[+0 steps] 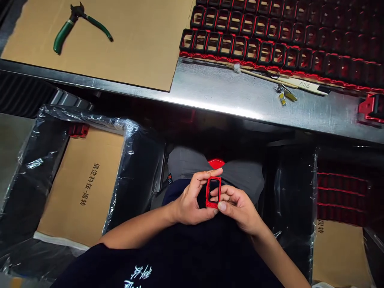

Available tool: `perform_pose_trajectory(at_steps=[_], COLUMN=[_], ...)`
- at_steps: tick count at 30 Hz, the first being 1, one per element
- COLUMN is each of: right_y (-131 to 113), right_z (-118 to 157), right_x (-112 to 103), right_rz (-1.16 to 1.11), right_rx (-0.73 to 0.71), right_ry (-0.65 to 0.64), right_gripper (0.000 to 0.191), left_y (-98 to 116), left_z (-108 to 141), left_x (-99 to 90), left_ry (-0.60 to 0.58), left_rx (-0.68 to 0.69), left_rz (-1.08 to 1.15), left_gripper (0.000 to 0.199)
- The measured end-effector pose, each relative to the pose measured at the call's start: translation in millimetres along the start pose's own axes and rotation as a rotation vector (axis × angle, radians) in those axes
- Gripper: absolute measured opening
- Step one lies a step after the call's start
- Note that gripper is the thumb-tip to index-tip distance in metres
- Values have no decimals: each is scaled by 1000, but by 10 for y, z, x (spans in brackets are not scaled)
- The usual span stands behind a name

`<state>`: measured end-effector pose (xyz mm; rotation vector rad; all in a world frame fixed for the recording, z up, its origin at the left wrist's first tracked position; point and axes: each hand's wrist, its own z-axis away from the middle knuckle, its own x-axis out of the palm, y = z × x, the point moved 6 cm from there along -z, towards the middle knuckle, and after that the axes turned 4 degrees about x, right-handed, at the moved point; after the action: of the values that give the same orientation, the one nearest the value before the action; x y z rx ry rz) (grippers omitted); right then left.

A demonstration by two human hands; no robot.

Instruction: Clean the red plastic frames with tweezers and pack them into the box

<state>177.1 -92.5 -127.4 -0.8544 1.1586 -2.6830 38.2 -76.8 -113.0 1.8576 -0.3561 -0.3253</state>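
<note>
Close to my lap, a small red rectangular plastic frame (207,203) with a black inner edge and an open middle is held between both hands. My left hand (192,198) grips it by its two short ends, thumb below and forefinger above. At its lower right corner, the thumb of my right hand (237,206) presses, and some right fingers show through the opening behind it. On the metal bench (207,90) ahead, many similar red and black frames (240,46) stand in rows at the right.
Green-handled cutting pliers (64,34) lie on cardboard (129,48) at the bench's left. A cotton-tipped stick (255,74), a marker labelled A55 (306,85) and a small metal clipper (286,94) lie near the rows. Plastic-lined boxes flank me: left (127,136), right (313,192).
</note>
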Motion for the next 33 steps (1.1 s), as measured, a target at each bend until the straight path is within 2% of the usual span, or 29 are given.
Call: perform_pose_trajectory(at_steps=[4, 11, 22, 25, 29, 33], right_y=[14, 80, 102, 97, 65, 18], right_z=[-18, -61, -104, -121, -126, -78], right_x=[-15, -16, 52, 45, -40, -155], right_rz=[-14, -120, -328, -363, -335, -250], right_rx=[-10, 6, 94, 58, -101, -248], right_ry=[0, -33, -42, 18, 172, 313], right_gripper=[47, 43, 39, 36, 34, 33], left_y=[30, 30, -35, -37, -62, -66], left_z=[-20, -38, -2, -4, 1, 6], left_x=[-1, 0, -45, -38, -43, -68], left_ry=[4, 1, 62, 68, 77, 86], left_rx=[50, 57, -86, -87, -142, -157], left_rz=[-46, -87, -164, -181, -147, -25], left_gripper=[84, 86, 83, 84, 80, 63])
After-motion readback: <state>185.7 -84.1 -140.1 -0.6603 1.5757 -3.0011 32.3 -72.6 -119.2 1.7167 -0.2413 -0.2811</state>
